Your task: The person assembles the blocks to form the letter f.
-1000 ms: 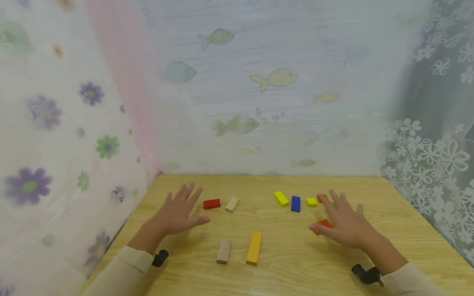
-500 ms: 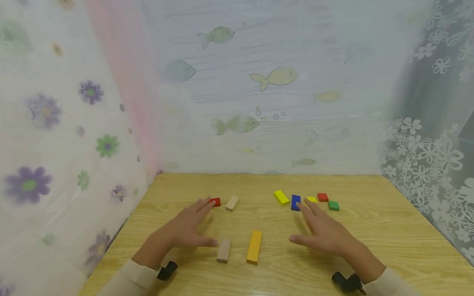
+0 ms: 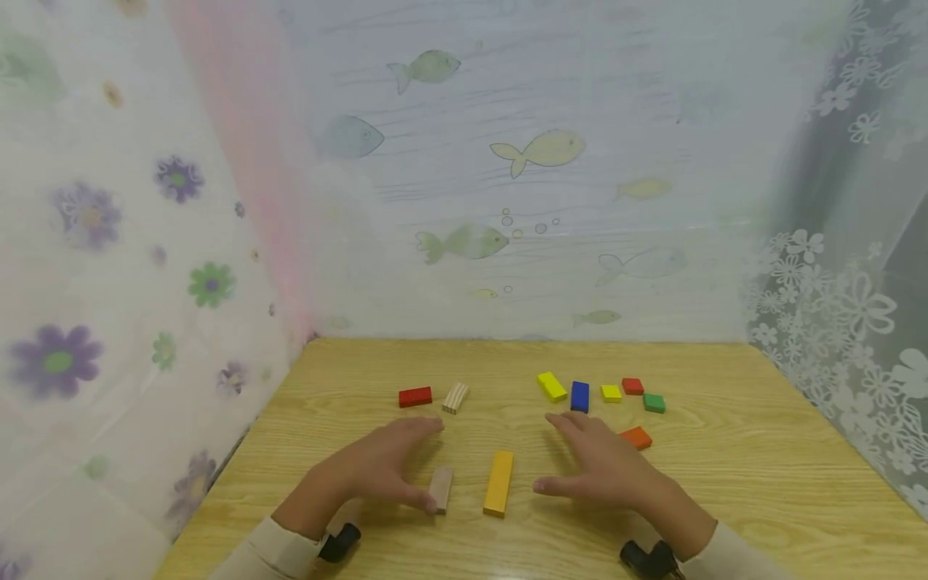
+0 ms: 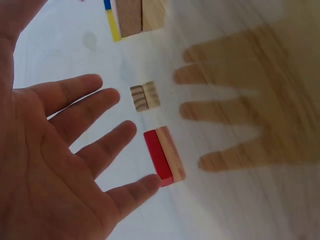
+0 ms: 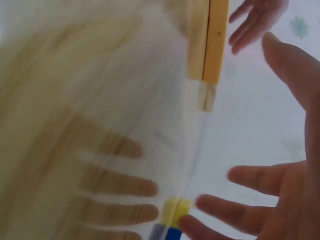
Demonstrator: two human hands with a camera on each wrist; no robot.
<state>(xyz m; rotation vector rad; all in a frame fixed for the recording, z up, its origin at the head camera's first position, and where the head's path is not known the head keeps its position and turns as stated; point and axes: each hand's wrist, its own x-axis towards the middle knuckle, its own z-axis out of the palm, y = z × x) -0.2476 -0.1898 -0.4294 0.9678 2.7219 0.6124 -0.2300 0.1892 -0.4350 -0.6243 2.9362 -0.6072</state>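
Note:
My left hand (image 3: 384,463) hovers over the table, fingers spread and holding nothing. Its thumb overlaps a plain wooden block (image 3: 441,489) in the head view. My right hand (image 3: 605,463), also holding nothing, hangs to the right of an orange-yellow block (image 3: 499,483), its thumb pointing toward that block. Beyond the left fingertips lie a dark red block (image 3: 416,396) and a striped wooden block (image 3: 455,398). An orange block (image 3: 636,438) is partly covered by the right hand. In the left wrist view the fingers (image 4: 107,150) are straight and apart, with the red block (image 4: 158,157) past them.
Farther back right lie a yellow block (image 3: 552,387), a blue block (image 3: 580,396), a small yellow block (image 3: 611,394), a small red block (image 3: 633,387) and a green block (image 3: 654,403). The wood-grain table (image 3: 348,362) meets a fish-print curtain (image 3: 464,161) behind.
Both hands have moved inward and nearer the body, toward the plain wooden and orange-yellow blocks. The red and green blocks are uncovered now. No block has visibly moved.

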